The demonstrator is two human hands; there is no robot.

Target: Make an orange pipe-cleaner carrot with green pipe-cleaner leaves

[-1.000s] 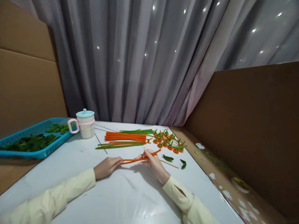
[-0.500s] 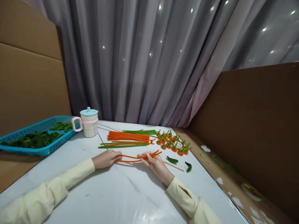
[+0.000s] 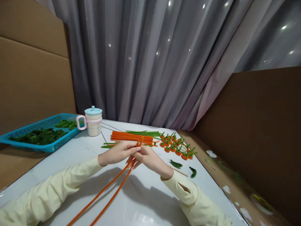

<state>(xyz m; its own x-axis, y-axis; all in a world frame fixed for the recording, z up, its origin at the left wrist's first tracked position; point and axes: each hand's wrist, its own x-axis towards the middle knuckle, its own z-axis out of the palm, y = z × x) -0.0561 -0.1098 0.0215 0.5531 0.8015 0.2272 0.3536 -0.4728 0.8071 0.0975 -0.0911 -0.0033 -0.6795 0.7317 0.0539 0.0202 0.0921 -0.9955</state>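
Observation:
My left hand (image 3: 121, 153) and my right hand (image 3: 149, 158) meet over the middle of the white table, both closed on orange pipe cleaners (image 3: 113, 197). Short ends stick up above the fingers, while two long strands run down toward me. Just behind the hands lies a bundle of orange pipe cleaners (image 3: 128, 136), with green pipe cleaners (image 3: 143, 133) behind it. To the right stand several small orange pieces with green stems (image 3: 172, 149). Nearer my right sleeve are a thin wooden stick (image 3: 181, 171) and two dark green curled pieces, one leaf-like (image 3: 176, 164), one bent (image 3: 193, 172).
A blue basket (image 3: 50, 147) of green pieces sits at the left, beside a lidded cup (image 3: 94, 125) with a pink handle. Rolls of tape, a white one (image 3: 182, 148) and a yellow one (image 3: 262, 202), lie at the right. Cardboard walls (image 3: 35, 78) flank the table.
My hands have come together from being apart. The orange pipe cleaners, stretched sideways between them before, now point upward with their long ends hanging toward me. The view has shifted slightly.

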